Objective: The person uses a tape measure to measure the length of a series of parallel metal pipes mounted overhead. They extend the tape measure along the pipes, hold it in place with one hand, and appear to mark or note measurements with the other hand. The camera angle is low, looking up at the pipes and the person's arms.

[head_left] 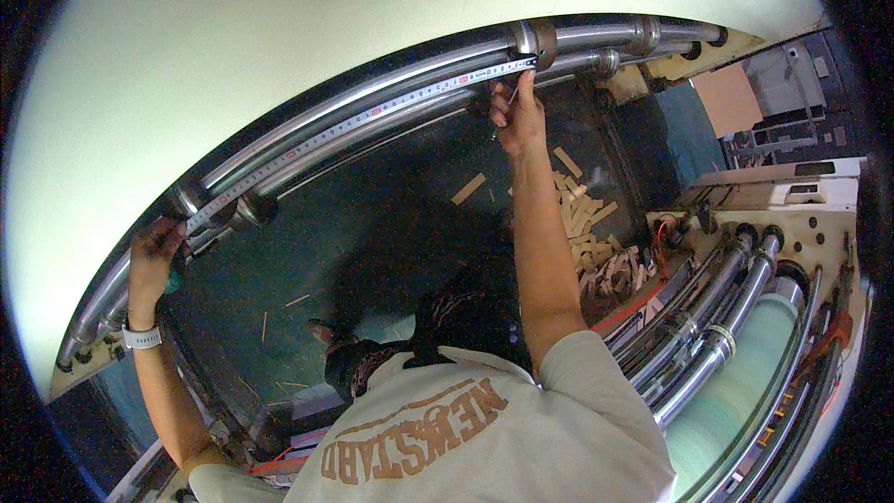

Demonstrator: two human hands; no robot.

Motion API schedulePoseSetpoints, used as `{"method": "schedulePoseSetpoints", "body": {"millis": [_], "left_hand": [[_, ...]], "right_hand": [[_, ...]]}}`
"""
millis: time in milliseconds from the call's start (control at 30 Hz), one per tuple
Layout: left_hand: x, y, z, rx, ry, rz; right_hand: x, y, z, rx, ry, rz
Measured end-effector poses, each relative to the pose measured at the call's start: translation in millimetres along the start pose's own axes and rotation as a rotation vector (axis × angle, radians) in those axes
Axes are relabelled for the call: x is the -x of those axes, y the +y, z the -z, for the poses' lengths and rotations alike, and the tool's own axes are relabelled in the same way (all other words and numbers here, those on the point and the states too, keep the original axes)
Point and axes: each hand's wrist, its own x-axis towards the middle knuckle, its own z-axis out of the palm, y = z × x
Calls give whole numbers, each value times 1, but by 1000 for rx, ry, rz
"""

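both hands stretch a tape measure (363,116) along the steel roller (372,93).

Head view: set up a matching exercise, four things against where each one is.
Things:
1. tape measure
2. left hand
3. right hand
4. wood scraps

Places:
A. piled on the dark floor below the rollers
B. stretched along the steel roller
C. at the tape's lower-left end, watch on its wrist
D. at the tape's upper-right end, near a brown collar

Pairs: 1-B, 2-C, 3-D, 4-A
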Motion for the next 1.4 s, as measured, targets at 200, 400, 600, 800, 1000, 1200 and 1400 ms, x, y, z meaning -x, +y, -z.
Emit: {"method": "schedulePoseSetpoints", "body": {"millis": [200, 400, 600, 800, 1000, 1200, 1400], "left_hand": [[1, -3, -2, -50, 56, -37], [-1, -7, 0, -58, -12, -38], [-1, -18, -2, -86, 28, -201], [0, -8, 1, -81, 6, -104], [0, -18, -2, -94, 70, -93], [2, -5, -1, -30, 67, -62], [-1, -6, 2, -134, 15, -184]], "right_hand": [[0, 1, 0, 0, -5, 4], [2, -2, -3, -1, 17, -14], [3, -2, -3, 14, 16, -10], [2, -3, 0, 60, 30, -14], [7, -16, -7, 352, 191, 708], [-13, -19, -16, 362, 72, 809], [-20, -19, -13, 322, 77, 763]]}}
